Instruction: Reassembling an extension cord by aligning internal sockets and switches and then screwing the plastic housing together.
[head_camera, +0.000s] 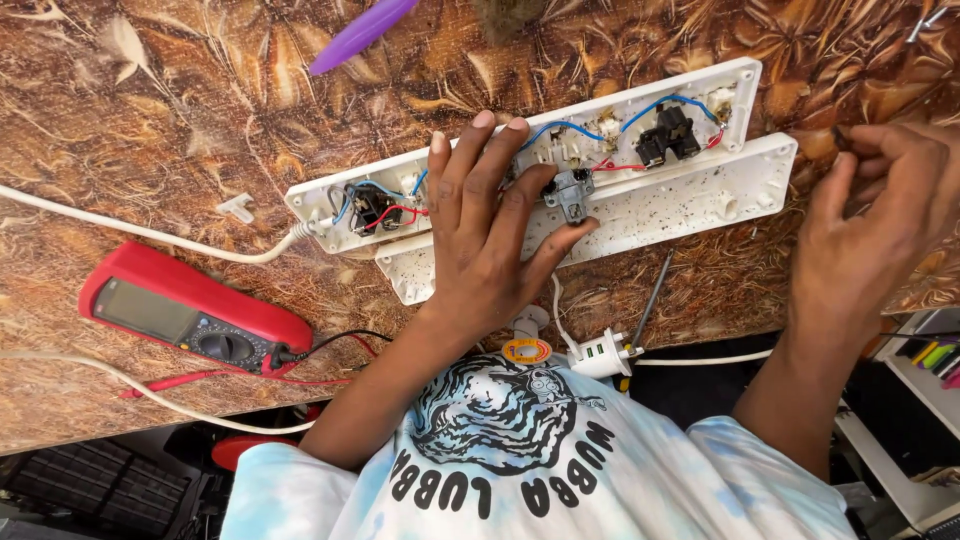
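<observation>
Left hand (487, 235) lies flat on the opened power strip (540, 165) mid-counter, fingers spread, thumb by a grey socket piece (571, 194) — its grip closes on nothing. Right hand (870, 225), near the counter's right edge, curls half-shut — contents cannot be told.

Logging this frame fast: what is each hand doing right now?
Left hand: open, fingers spread flat on the opened power strip, holding nothing.
Right hand: fingers curled; whether it pinches something cannot be told.
</observation>
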